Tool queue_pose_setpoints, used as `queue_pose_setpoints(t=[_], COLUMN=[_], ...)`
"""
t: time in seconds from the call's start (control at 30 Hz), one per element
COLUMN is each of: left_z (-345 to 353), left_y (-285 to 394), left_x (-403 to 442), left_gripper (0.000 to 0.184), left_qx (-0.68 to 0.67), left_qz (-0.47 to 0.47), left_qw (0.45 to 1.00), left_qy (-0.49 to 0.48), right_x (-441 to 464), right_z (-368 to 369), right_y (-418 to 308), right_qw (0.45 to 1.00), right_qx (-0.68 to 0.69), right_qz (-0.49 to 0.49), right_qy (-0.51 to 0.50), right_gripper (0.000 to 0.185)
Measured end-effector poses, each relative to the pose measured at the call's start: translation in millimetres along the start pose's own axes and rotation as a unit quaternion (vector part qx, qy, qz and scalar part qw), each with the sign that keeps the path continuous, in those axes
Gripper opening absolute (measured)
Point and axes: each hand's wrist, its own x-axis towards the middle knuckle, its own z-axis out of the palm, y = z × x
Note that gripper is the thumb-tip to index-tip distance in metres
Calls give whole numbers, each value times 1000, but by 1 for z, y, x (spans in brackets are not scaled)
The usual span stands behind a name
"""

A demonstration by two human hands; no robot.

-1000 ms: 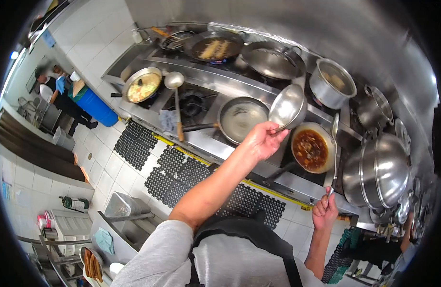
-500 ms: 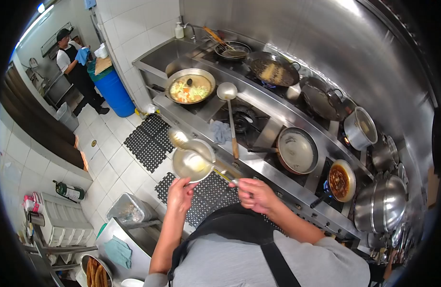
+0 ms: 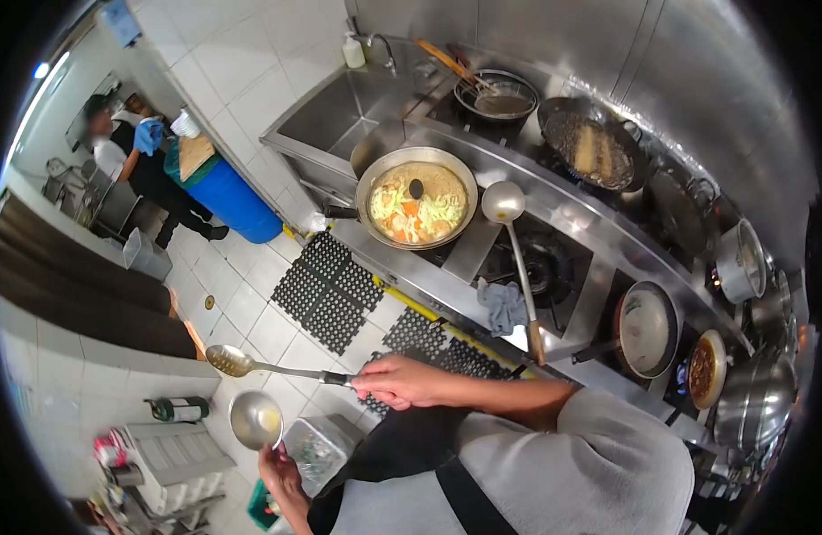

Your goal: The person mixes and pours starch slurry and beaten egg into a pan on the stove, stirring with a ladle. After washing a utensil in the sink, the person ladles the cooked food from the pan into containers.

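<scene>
My left hand (image 3: 283, 480), low in view, grips the rim of a small metal bowl (image 3: 246, 419) with a little pale liquid inside. In my right hand (image 3: 400, 382) is the dark handle of a slotted metal spoon (image 3: 230, 360); its head points left, above the bowl and apart from it. Up and to the right, a pan of broth and chopped vegetables (image 3: 417, 214) sits on the stove. A long ladle (image 3: 503, 202) with a wooden handle lies beside that pan, near a grey cloth (image 3: 502, 308).
A wok with frying food (image 3: 589, 147), a pale-coated pan (image 3: 648, 330) and a pan of brown sauce (image 3: 705, 369) are on the stove. A person (image 3: 139, 169) stands at the back left by a blue barrel (image 3: 237, 201). A plastic bin (image 3: 320, 450) is below my hands.
The view has swung left. The bowl and slotted spoon have moved from over the stove to the left, away from the pans. Both hands still hold them.
</scene>
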Motion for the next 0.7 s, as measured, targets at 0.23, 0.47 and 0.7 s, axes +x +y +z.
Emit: queue_pose_setpoints(t=[0.23, 0.47, 0.7], left_z=[9, 135, 368], left_y=[75, 128, 180], left_x=[86, 220, 404], left_gripper=[17, 15, 21], left_qx=[14, 75, 205], left_qz=[-34, -1, 2], left_qw=[997, 996, 966], left_qy=[61, 40, -155], right_x=[108, 184, 261], right_z=[-14, -50, -87], right_y=[-112, -191, -247], right_qw=[994, 972, 905], right_qx=[-95, -157, -173], right_qz=[-18, -62, -120], right_qy=[46, 163, 370], right_gripper=[34, 39, 39])
